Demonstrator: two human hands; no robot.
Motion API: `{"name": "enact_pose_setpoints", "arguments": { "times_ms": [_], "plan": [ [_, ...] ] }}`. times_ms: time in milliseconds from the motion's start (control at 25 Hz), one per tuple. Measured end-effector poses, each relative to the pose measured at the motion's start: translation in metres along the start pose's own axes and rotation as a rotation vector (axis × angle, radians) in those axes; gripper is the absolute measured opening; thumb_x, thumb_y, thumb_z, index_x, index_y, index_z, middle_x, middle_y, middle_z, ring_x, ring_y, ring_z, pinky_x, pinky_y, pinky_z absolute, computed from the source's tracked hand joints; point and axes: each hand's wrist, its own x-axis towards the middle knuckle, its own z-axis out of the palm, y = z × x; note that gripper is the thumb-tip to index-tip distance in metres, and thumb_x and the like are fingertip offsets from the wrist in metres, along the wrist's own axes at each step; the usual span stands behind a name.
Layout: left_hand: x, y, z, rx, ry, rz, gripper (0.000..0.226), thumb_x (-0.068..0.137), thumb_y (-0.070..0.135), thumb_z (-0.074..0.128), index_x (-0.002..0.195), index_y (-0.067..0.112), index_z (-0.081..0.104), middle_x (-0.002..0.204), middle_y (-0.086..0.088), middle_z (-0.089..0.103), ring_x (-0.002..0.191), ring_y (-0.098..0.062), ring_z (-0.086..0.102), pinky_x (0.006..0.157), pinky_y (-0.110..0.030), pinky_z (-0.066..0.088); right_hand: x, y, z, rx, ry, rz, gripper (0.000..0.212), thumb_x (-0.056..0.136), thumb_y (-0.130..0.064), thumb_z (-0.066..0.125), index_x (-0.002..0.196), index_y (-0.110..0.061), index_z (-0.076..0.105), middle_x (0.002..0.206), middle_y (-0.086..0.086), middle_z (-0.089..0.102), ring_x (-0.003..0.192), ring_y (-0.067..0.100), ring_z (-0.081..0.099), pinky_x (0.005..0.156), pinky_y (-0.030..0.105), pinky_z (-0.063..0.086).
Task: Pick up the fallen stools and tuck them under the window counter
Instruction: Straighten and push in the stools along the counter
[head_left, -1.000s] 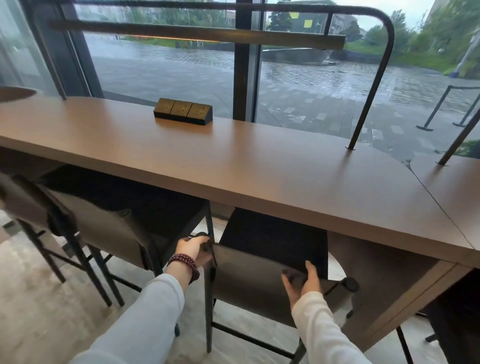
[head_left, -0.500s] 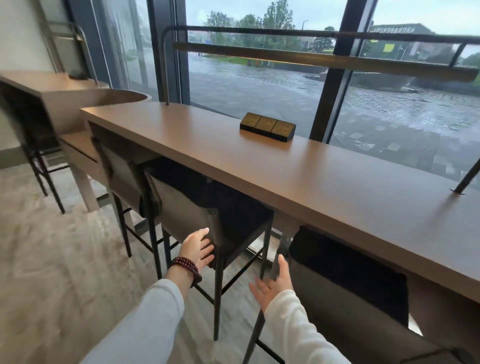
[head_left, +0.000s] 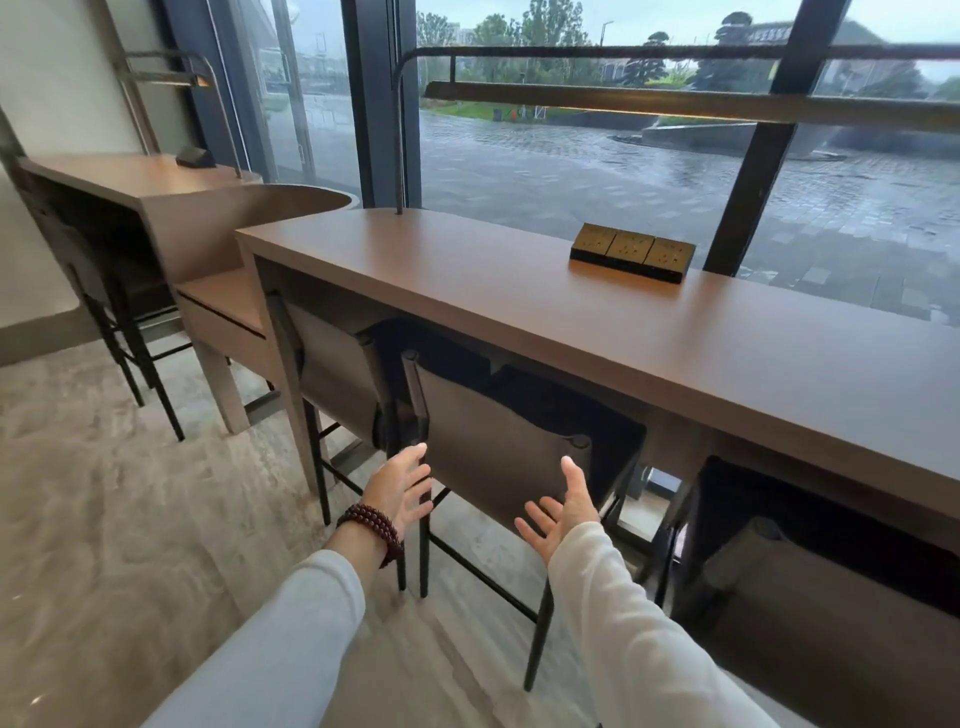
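Observation:
Three stools with dark seats and grey-brown backrests stand upright under the long brown window counter (head_left: 519, 312). The middle stool (head_left: 493, 441) is right in front of me. My left hand (head_left: 402, 488) is open, fingertips at the left post of its backrest. My right hand (head_left: 561, 512) is open, palm up, just in front of the backrest's lower right corner, holding nothing. The left stool (head_left: 337, 374) stands beside it. The right stool (head_left: 810, 587) is at the lower right, cut off by the frame edge.
A brass socket block (head_left: 632, 252) lies on the counter by the window. A dark rail with a lamp bar (head_left: 675, 101) rises over the counter. A second counter (head_left: 135, 182) with another stool (head_left: 114, 317) stands at the left. Pale stone floor (head_left: 130, 519) spreads left.
Both hands let go of the right stool's backrest and opened. My view swung left along the counter, and both hands now hover at the middle stool's backrest.

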Motion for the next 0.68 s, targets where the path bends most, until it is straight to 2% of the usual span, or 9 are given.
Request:
{"name": "enact_pose_setpoints", "arguments": {
  "times_ms": [240,440,680],
  "plan": [
    [0.053,0.033,-0.025,0.158,-0.043,-0.007,0.049,0.094,0.04,0.047,0.139,0.02,0.044,0.147,-0.01,0.041,0.134,-0.027,0.04,0.11,-0.047,0.034,0.037,0.003,0.047,-0.14,0.087,-0.053,0.072,0.08,-0.051,0.065,0.14,-0.021,0.038,0.143,0.009,0.043,0.122,0.028,0.051,0.078,0.042,0.053],
    [0.115,0.065,-0.015,0.25,-0.088,-0.04,0.053,0.094,0.04,0.049,0.141,0.018,0.04,0.149,-0.009,0.038,0.135,-0.026,0.038,0.111,-0.047,0.032,0.08,0.0,0.072,-0.1,0.185,-0.039,0.065,0.082,-0.048,0.066,0.135,-0.018,0.042,0.139,0.01,0.047,0.119,0.03,0.052,0.08,0.044,0.052],
    [0.183,0.091,-0.005,0.303,-0.061,-0.085,0.06,0.091,0.038,0.056,0.143,0.027,0.03,0.144,-0.007,0.042,0.128,-0.031,0.043,0.1,-0.05,0.043,0.109,-0.008,0.104,-0.001,0.295,-0.015,0.063,0.083,-0.044,0.066,0.135,-0.016,0.042,0.136,0.014,0.048,0.113,0.031,0.055,0.07,0.043,0.053]
  ]
}}
